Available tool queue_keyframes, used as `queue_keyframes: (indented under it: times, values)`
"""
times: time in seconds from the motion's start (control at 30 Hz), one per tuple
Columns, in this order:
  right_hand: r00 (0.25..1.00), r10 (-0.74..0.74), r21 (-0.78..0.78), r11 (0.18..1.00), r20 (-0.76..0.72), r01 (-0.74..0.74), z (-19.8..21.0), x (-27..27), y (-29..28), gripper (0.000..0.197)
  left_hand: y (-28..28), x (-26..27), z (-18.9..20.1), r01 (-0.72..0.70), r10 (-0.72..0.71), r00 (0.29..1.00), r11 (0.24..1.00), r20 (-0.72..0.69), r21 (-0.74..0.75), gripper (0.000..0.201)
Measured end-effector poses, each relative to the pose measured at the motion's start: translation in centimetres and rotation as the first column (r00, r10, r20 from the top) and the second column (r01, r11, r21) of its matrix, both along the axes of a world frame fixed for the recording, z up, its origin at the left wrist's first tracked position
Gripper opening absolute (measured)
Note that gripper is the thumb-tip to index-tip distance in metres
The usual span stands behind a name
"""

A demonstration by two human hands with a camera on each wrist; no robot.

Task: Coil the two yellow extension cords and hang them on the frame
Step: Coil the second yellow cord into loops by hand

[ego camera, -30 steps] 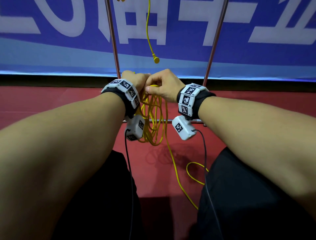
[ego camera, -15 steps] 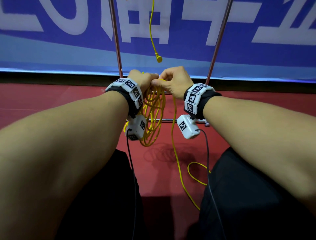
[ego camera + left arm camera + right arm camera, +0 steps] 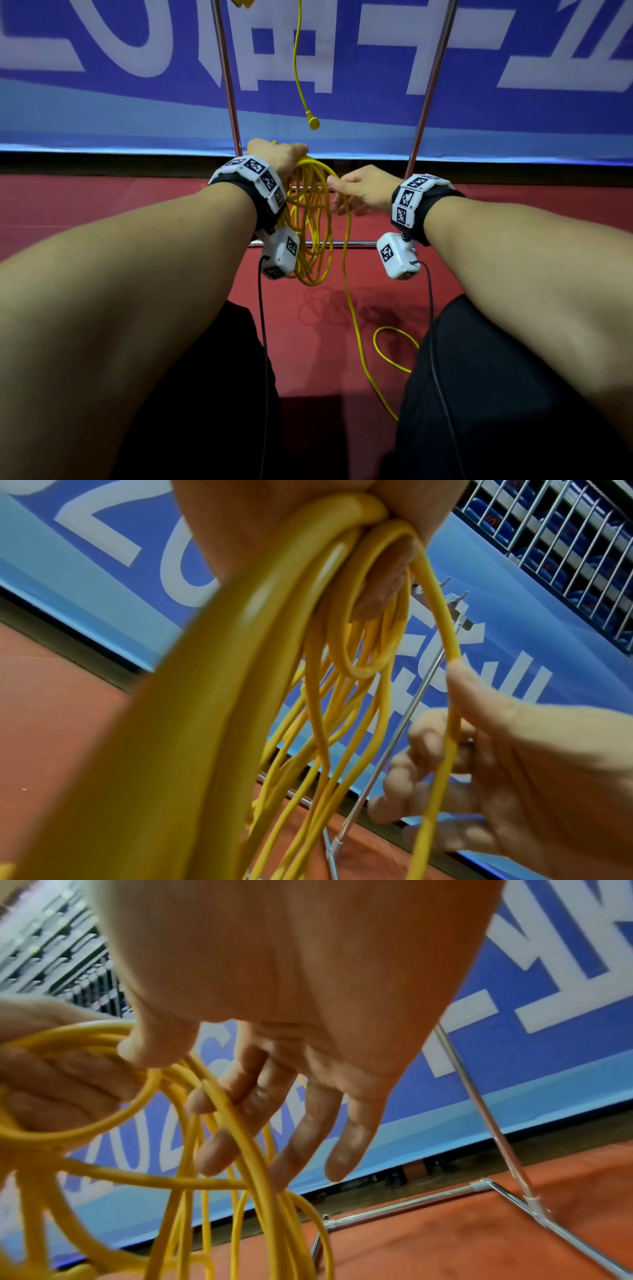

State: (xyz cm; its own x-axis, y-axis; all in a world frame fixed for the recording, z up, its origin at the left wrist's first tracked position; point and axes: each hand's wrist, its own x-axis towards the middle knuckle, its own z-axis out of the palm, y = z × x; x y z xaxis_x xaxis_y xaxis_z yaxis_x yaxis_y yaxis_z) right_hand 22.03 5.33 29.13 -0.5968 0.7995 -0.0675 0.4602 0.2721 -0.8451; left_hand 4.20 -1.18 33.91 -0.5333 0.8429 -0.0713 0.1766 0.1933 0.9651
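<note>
**Coiling a yellow cord in front of a metal frame**

A blue banner (image 3: 102, 102) with large white lettering is running across the far side, above a red floor (image 3: 85, 212). A metal frame (image 3: 226, 78) is standing in front of the banner, its two uprights rising from a low crossbar. A second yellow cord (image 3: 298, 68) is hanging down between the uprights, its plug dangling free. The coiled yellow cord (image 3: 310, 233) is hanging in loops just ahead of the frame, with its loose tail trailing down onto the near floor. The left hand (image 3: 279, 156) is gripping the top of the coil, fingers wrapped round the bundle. The right hand (image 3: 363, 190), just to the right, is lying open with fingers spread, one strand running across them.
</note>
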Motion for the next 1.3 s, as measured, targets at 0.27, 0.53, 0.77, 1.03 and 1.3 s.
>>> queue_keyframes:
  times: [0.27, 0.53, 0.77, 1.03, 1.3]
  values:
    - [0.969, -0.207, 0.093, 0.971, -0.134, 0.22, 1.7, -0.2, 0.6, 0.048, -0.6, -0.2, -0.6, 0.073, -0.075, 0.995, 0.997, -0.062, -0.041, 0.032]
    - [0.987, -0.114, 0.289, 0.947, -0.114, 0.142, 2.0, -1.0, 0.0, 0.047, -0.8, 0.2, -0.4, 0.176, -0.188, 0.979, 0.975, -0.084, -0.138, 0.027]
    - [0.991, -0.083, 0.347, 0.931, -0.108, 0.116, 2.4, -2.6, -0.7, 0.052, -0.4, 0.8, -0.5, 0.114, -0.127, 0.987, 0.985, -0.101, -0.128, 0.027]
    - [0.995, -0.054, 0.083, 0.995, -0.088, 0.062, 1.1, -0.9, -0.3, 0.047, 0.3, 0.1, -0.2, 0.007, -0.008, 1.0, 1.0, -0.023, -0.019, 0.051]
    - [0.972, -0.22, -0.094, 0.973, -0.078, 0.213, 1.1, -0.4, -0.1, 0.05, 0.3, -0.6, -0.7, 0.026, -0.026, 0.999, 1.0, -0.047, -0.012, 0.043]
